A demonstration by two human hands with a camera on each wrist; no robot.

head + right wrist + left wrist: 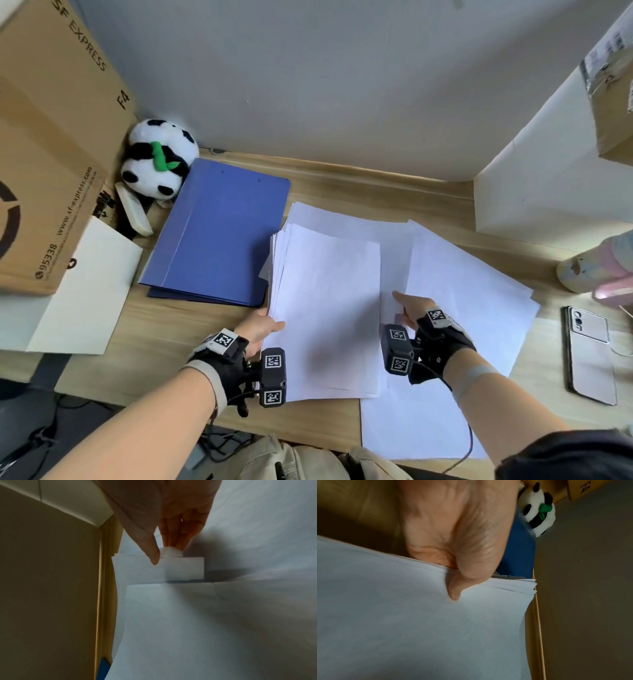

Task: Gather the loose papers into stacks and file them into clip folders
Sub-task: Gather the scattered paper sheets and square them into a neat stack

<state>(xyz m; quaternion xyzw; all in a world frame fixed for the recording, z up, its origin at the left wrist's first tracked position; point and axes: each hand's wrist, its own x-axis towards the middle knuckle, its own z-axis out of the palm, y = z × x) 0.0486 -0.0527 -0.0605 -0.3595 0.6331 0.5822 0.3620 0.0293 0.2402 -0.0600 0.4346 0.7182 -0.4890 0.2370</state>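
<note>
A stack of white papers (325,301) lies on the wooden desk (342,185), its left edges fanned out. My left hand (270,322) grips the stack's near left edge. Its thumb (455,592) presses on the top sheet (419,628) and its fingers are hidden beneath. More loose sheets (462,291) spread out to the right. My right hand (399,301) pinches the curled edge of a loose sheet (171,553) between thumb and fingers, just right of the stack. A closed blue clip folder (219,233) lies left of the papers, with a second one under it.
A large cardboard box (51,154) and a panda plush (157,157) stand at the back left. A white card (85,291) lies left of the folder. At the right are a phone (589,353), a pastel object (599,267) and a white partition (548,171).
</note>
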